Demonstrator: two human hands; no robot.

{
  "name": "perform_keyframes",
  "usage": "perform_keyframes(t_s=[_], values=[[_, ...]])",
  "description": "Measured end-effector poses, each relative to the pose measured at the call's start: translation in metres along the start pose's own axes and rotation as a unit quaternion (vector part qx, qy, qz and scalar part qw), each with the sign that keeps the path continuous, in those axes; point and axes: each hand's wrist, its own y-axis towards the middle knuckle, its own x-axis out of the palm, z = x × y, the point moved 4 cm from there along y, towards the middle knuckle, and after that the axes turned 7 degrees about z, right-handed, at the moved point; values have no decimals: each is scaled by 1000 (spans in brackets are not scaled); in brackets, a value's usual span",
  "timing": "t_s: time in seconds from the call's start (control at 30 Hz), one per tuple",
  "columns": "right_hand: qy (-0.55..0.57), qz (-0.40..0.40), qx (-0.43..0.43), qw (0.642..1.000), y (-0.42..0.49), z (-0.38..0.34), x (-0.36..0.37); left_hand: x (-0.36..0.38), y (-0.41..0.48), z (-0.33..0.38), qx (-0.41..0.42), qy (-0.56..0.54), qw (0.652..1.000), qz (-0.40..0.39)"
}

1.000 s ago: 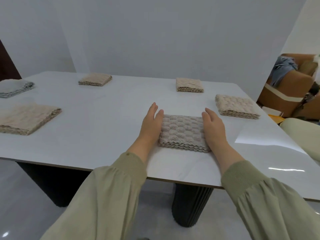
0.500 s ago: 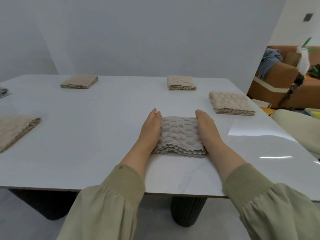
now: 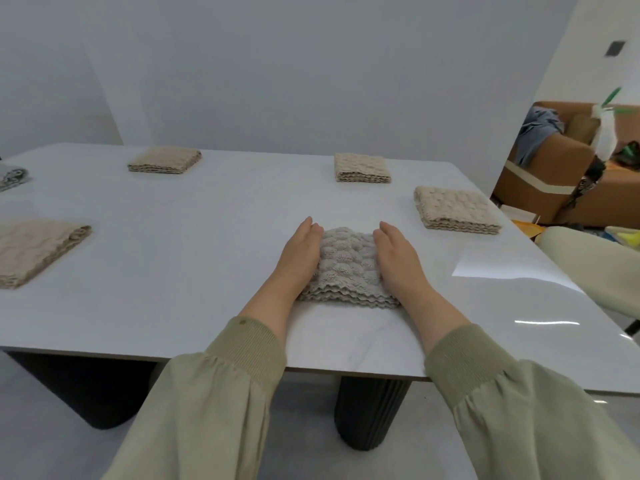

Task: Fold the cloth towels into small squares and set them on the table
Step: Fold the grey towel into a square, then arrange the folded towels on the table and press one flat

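A grey waffle-textured towel (image 3: 348,268), folded into a small thick square, lies on the white table (image 3: 194,251) near its front edge. My left hand (image 3: 300,255) presses flat against the towel's left side with straight fingers. My right hand (image 3: 398,258) presses the right side the same way. The towel bulges slightly between my palms. Several other folded beige towels lie around the table: one at the back left (image 3: 165,160), one at the back middle (image 3: 361,168), one at the right (image 3: 455,210), and a larger one at the left edge (image 3: 33,249).
A grey cloth (image 3: 12,176) shows partly at the far left edge. Beyond the table's right side stand a cream chair back (image 3: 595,271) and a brown sofa (image 3: 554,181) with clothes on it. A plain wall stands behind the table.
My two hands have moved closer together, squeezing the grey towel narrower from both sides. The view has shifted a little to the right.
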Motion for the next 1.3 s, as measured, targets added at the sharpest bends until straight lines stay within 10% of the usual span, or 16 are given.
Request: perform_keyframes(t_s=[0.37,0.73,0.9,1.3], values=[[11,82,-7,997,-1,1,-13,-13,-9,5,36,-40,997,57],[-242,-141,-208,937,87,-17,21,-1,60,38,195,280,936,82],[-269,-215,-140,928,88,-27,23,-5,54,33,120,305,944,31],[-133,-308,-2,942,89,-77,-3,-13,-13,50,-104,111,970,189]])
